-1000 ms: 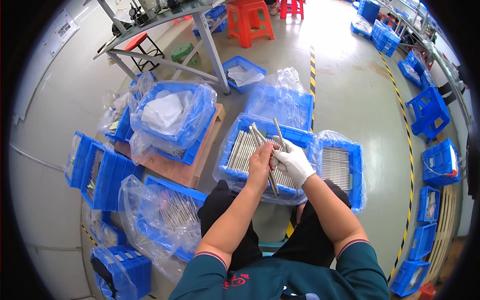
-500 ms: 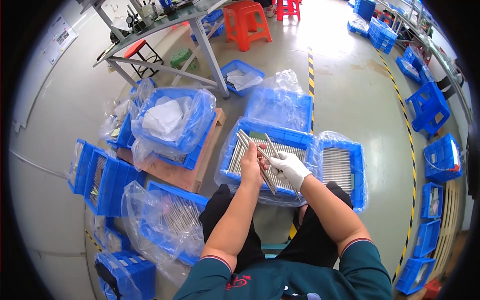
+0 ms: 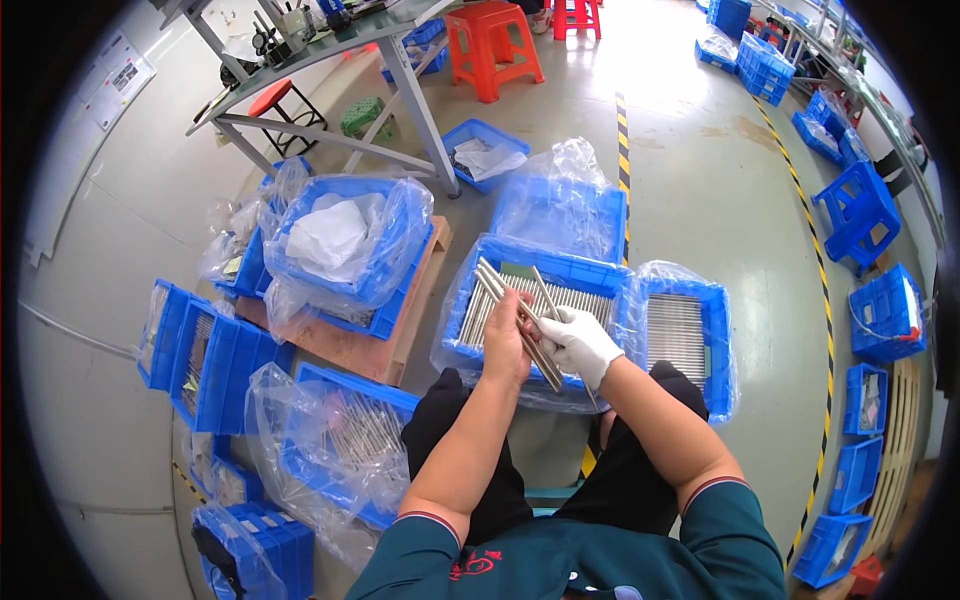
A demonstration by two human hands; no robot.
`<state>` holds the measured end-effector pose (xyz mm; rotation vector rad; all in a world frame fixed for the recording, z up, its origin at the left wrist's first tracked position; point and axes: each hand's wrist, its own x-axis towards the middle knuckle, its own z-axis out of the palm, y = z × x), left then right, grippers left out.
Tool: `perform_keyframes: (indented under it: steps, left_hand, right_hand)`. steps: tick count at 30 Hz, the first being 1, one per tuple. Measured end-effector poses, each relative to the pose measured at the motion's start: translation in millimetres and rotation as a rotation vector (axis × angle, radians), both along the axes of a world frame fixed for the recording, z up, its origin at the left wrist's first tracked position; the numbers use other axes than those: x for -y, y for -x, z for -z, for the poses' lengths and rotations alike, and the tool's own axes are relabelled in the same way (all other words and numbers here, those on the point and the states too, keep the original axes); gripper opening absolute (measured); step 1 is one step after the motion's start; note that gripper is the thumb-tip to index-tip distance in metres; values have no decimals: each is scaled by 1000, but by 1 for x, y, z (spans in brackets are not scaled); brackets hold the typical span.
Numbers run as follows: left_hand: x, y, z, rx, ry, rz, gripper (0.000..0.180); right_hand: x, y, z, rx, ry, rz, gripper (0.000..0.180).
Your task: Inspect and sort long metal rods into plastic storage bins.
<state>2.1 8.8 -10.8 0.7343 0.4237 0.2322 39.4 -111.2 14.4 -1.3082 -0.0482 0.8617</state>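
My bare left hand is closed round several slim metal rods, which slant from upper left to lower right. Close beside it, my right hand, in a white glove, grips a single metal rod that tilts the same way. Both hands are over a blue crate lined with clear plastic, where rows of similar rods lie side by side. A green piece shows at the far side of that crate. The fingertips of both hands are partly hidden behind the rods.
Another blue crate of neatly rowed rods stands at the right. To the left lies a plastic-covered crate of loose rods; beyond it, stacked crates rest on a wooden pallet. A workbench and red stool are farther off.
The rods in my left hand have shifted slightly, their lower ends a little to the right. My right hand with its single rod has barely moved.
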Motion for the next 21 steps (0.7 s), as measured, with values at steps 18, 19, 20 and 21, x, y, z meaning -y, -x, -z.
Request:
perform_keyframes:
  steps: [18, 19, 20, 21]
  left_hand:
    - [3, 3, 4, -49, -34, 326, 33]
    - [7, 5, 4, -46, 21, 397, 34]
    - [9, 6, 3, -46, 50, 454, 33]
    - [11, 6, 2, -47, 79, 510, 32]
  right_hand:
    - [17, -49, -10, 39, 21, 56, 25]
    - [17, -50, -11, -56, -41, 21, 24]
    - [15, -49, -13, -88, -54, 14, 22]
    - [12, -48, -11, -65, -60, 31, 22]
